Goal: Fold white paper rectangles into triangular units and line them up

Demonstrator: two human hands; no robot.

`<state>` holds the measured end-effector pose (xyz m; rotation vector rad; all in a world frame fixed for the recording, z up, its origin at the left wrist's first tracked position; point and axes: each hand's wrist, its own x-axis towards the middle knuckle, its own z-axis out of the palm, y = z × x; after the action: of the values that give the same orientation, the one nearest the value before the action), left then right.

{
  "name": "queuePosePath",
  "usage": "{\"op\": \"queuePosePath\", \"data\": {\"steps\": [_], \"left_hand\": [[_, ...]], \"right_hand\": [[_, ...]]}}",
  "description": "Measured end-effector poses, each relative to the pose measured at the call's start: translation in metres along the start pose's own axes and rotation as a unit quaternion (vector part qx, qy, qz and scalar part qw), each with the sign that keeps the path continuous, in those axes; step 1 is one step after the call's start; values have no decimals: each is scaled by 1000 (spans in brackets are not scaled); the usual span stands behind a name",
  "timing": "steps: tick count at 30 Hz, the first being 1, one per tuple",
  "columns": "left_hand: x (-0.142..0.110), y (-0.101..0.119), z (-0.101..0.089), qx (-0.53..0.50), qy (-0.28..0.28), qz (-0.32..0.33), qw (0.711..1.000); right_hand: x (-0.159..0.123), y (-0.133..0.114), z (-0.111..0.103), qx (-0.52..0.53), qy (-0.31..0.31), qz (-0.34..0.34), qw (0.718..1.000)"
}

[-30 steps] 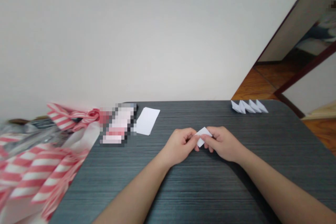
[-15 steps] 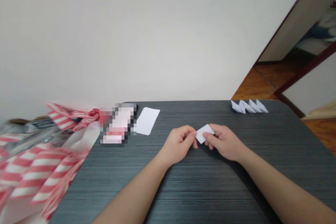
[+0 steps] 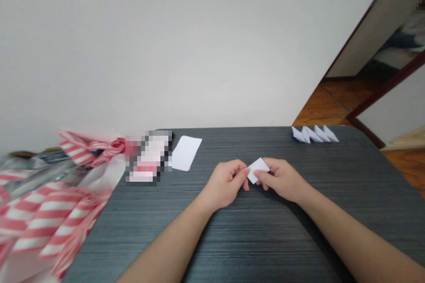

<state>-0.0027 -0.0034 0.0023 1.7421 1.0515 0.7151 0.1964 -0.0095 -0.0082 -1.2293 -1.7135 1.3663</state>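
Between my two hands, just above the dark table, is a small folded piece of white paper (image 3: 258,169), tilted with one corner pointing up. My left hand (image 3: 229,181) pinches its left corner between thumb and fingers. Gripping it from the right, my right hand (image 3: 280,177) has the thumb pressed on the front face and fingers behind. The fingers hide part of the paper's edges. Farther off at the right back lies a row of several folded white paper pieces (image 3: 315,134). A stack of flat white paper (image 3: 186,153) rests left of my hands.
A pixelated phone-like object (image 3: 149,157) lies at the left of the dark wood-grain table (image 3: 232,239). Beyond the left edge is a heap of red-and-white striped fabric (image 3: 49,212). A pale wall (image 3: 212,44) rises behind the table; a wooden floor (image 3: 327,101) shows at right.
The folded paper has shifted very slightly left and tilted a little between my fingers. Both hands keep their hold in nearly the same place.
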Motion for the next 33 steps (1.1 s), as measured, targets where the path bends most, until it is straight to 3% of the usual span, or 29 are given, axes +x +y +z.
{"op": "queuePosePath", "data": {"steps": [9,17,24,33], "left_hand": [[1,0,1,14,-24,9,1000],[0,1,1,8,9,-8,1000],[0,0,1,10,-29,-6,1000],[0,0,-1,-4,-10,-12,1000]], "right_hand": [[-1,-8,0,-20,-16,7,1000],[0,-1,-4,-12,-12,10,1000],[-1,-5,-3,-29,-34,8,999],[-2,-3,-5,-30,-19,6,999]]}}
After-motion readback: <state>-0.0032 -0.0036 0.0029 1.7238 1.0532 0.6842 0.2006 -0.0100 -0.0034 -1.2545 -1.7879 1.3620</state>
